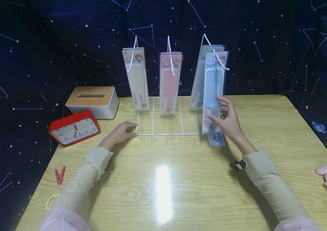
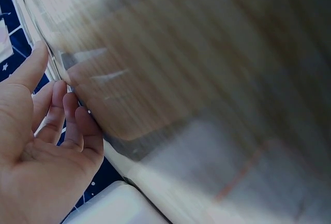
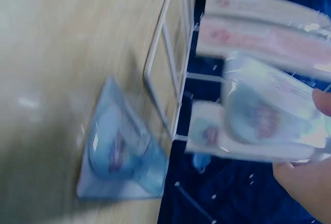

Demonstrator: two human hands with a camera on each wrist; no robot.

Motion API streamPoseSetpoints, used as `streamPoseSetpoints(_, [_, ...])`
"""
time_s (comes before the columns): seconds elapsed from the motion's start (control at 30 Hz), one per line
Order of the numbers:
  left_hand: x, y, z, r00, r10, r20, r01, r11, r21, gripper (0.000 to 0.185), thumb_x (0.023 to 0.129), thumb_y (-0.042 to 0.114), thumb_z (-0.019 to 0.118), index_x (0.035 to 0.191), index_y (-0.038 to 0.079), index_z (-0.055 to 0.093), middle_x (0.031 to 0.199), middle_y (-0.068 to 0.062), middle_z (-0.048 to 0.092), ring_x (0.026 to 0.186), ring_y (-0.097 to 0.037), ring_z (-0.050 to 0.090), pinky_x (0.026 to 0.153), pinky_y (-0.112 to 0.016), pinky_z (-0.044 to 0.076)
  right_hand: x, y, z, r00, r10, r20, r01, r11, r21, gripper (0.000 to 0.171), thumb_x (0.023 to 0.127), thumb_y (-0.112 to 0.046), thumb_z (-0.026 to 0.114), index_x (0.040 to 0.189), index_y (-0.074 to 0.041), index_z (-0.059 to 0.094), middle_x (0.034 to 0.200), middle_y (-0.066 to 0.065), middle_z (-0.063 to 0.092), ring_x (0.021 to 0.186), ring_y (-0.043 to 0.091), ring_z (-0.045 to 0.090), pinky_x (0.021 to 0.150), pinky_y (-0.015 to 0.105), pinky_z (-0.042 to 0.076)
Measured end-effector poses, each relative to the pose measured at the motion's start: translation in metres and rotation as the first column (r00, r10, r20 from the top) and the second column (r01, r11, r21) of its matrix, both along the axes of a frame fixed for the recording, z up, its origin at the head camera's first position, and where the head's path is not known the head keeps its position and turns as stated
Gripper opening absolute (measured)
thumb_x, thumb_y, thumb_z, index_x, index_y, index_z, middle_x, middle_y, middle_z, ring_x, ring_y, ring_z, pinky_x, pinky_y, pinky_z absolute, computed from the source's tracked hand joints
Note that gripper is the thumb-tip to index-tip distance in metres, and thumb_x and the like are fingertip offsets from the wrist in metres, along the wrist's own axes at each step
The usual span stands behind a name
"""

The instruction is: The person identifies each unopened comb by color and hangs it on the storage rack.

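Head view: on the wooden worktop [image 1: 181, 179] stands a white wire rack [image 1: 167, 128] with packaged combs hanging from its hooks. The right hand [image 1: 228, 123] pinches the blue comb packet [image 1: 213, 93] on the rightmost hook; another blue packet [image 1: 216, 139] lies flat just below. The left hand [image 1: 121, 132] rests, fingers relaxed, touching the rack's base corner.

Left wrist view: blurred; the grip is loosely spread against the worktop edge.

Right wrist view: blurred; fingertips [image 3: 323, 102] hold the blue comb packet [image 3: 269, 115].
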State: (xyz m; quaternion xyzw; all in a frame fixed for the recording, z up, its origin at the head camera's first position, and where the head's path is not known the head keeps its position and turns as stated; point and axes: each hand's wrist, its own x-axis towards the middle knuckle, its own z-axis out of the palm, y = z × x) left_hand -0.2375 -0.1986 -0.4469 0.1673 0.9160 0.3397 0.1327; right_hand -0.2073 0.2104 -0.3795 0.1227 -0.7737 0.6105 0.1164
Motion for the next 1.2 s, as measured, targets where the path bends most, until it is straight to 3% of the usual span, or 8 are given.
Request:
streamPoseSetpoints(0.17, [0.0, 0.0, 0.0, 1.0, 0.003, 0.004, -0.003, 1.0, 0.01, 0.054, 0.091, 0.02, 0.066, 0.136, -0.002, 0.048, 0.118, -0.02, 0.055, 0.112, -0.034, 0.051, 0.101, -0.049, 0.04, -0.028, 0.004, -0.003, 0.995, 0.058, 0.078, -0.062, 0.997, 0.055, 0.073, 0.082, 0.01, 0.065, 0.141, -0.007, 0.025, 0.116, 0.007, 0.038, 0.095, 0.02, 0.054, 0.075, 0.015, 0.051])
streamPoseSetpoints(0.33, [0.0, 0.0, 0.0, 1.0, 0.005, 0.006, -0.005, 1.0, 0.012, 0.054, 0.091, 0.02, 0.065, 0.137, -0.002, 0.047, 0.119, -0.021, 0.055, 0.112, -0.034, 0.051, 0.1, -0.049, 0.04, -0.045, 0.005, -0.003, 0.99, 0.108, 0.095, -0.115, 0.991, 0.071, 0.075, 0.081, 0.012, 0.066, 0.141, -0.004, 0.023, 0.123, 0.022, 0.04, 0.108, 0.033, 0.05, 0.097, 0.031, 0.047])
streamPoseSetpoints(0.5, [0.0, 0.001, 0.0, 1.0, -0.002, 0.004, 0.002, 1.0, 0.002, 0.055, 0.091, 0.021, 0.065, 0.137, -0.002, 0.047, 0.118, -0.02, 0.055, 0.109, -0.033, 0.05, 0.1, -0.048, 0.041, -0.049, 0.007, -0.005, 0.984, 0.124, 0.125, -0.137, 0.986, 0.099, 0.076, 0.082, 0.011, 0.065, 0.143, -0.004, 0.023, 0.131, 0.03, 0.038, 0.117, 0.043, 0.043, 0.107, 0.054, 0.033])
streamPoseSetpoints(0.73, [0.0, 0.0, 0.0, 1.0, 0.001, -0.002, -0.001, 1.0, 0.004, 0.054, 0.09, 0.02, 0.066, 0.137, -0.002, 0.048, 0.118, -0.02, 0.056, 0.108, -0.032, 0.05, 0.099, -0.048, 0.041, -0.042, 0.017, -0.019, 0.97, 0.051, 0.236, -0.118, 0.952, 0.281, 0.075, 0.09, -0.013, 0.066, 0.15, -0.013, 0.021, 0.138, 0.031, 0.034, 0.123, 0.046, 0.039, 0.102, 0.058, 0.036])
streamPoseSetpoints(0.83, [0.0, 0.0, 0.001, 1.0, -0.003, -0.007, 0.003, 1.0, -0.001, 0.054, 0.09, 0.021, 0.065, 0.137, -0.002, 0.048, 0.118, -0.02, 0.056, 0.107, -0.032, 0.051, 0.098, -0.048, 0.041, -0.04, 0.022, -0.026, 0.962, 0.01, 0.274, -0.116, 0.92, 0.375, 0.073, 0.091, -0.02, 0.065, 0.149, -0.01, 0.023, 0.139, 0.033, 0.033, 0.123, 0.048, 0.038, 0.099, 0.06, 0.038])
streamPoseSetpoints(0.9, [0.001, 0.0, 0.001, 1.0, -0.004, -0.009, 0.004, 1.0, -0.005, 0.054, 0.091, 0.021, 0.065, 0.137, -0.002, 0.048, 0.118, -0.02, 0.056, 0.107, -0.032, 0.051, 0.098, -0.048, 0.042, -0.04, 0.025, -0.032, 0.956, -0.018, 0.291, -0.122, 0.881, 0.456, 0.071, 0.091, -0.024, 0.064, 0.148, -0.007, 0.024, 0.139, 0.034, 0.033, 0.125, 0.049, 0.036, 0.098, 0.062, 0.036])
streamPoseSetpoints(1.13, [0.001, 0.0, 0.0, 1.0, -0.006, -0.014, 0.006, 1.0, -0.004, 0.054, 0.091, 0.021, 0.065, 0.137, -0.002, 0.048, 0.117, -0.019, 0.056, 0.104, -0.03, 0.05, 0.096, -0.047, 0.042, -0.038, 0.032, -0.048, 0.933, -0.06, 0.354, -0.212, 0.703, 0.679, 0.076, 0.088, -0.029, 0.067, 0.147, -0.004, 0.026, 0.14, 0.038, 0.028, 0.125, 0.055, 0.023, 0.098, 0.068, 0.024])
streamPoseSetpoints(1.2, [0.0, 0.0, 0.0, 1.0, -0.007, -0.019, 0.007, 1.0, -0.004, 0.054, 0.09, 0.021, 0.065, 0.136, -0.002, 0.048, 0.116, -0.019, 0.056, 0.103, -0.03, 0.05, 0.095, -0.047, 0.042, -0.037, 0.031, -0.049, 0.925, -0.073, 0.374, -0.233, 0.67, 0.705, 0.076, 0.087, -0.029, 0.068, 0.146, -0.005, 0.028, 0.14, 0.038, 0.028, 0.122, 0.054, 0.024, 0.096, 0.067, 0.026])
